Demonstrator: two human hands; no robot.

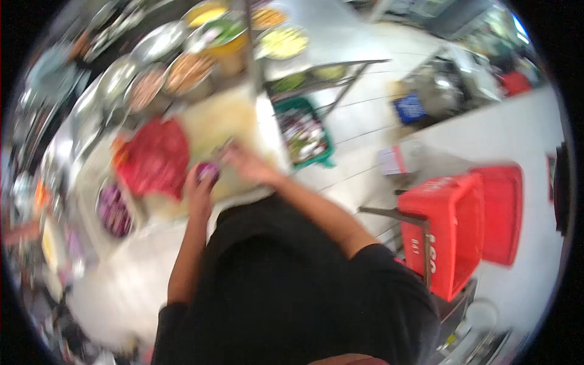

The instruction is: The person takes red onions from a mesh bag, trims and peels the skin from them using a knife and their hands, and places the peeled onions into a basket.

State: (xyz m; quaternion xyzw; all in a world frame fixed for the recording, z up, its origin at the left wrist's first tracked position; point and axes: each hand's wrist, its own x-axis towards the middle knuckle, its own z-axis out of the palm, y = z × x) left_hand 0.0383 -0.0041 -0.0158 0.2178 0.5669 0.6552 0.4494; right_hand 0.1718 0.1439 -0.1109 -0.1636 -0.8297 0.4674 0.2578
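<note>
A red onion (208, 172) with purple skin sits in my left hand (197, 193), whose fingers are closed around it over the cutting board (228, 118). To its right is my right hand (246, 163), blurred by motion. Its fingers are bent around a small greyish thing (225, 146) that is too smeared to name. A crumpled red bag or cloth (155, 157) lies on the board's left part, close to my left hand. Left of that, a container (139, 214) holds several purple onions (114, 212).
Metal bowls of chopped food (190, 72) line the counter's far side. A green crate (330, 141) with scraps stands low at the right, beyond the counter edge. A red plastic bin (420, 201) stands further right. Stainless counter surface (115, 298) extends to the near left.
</note>
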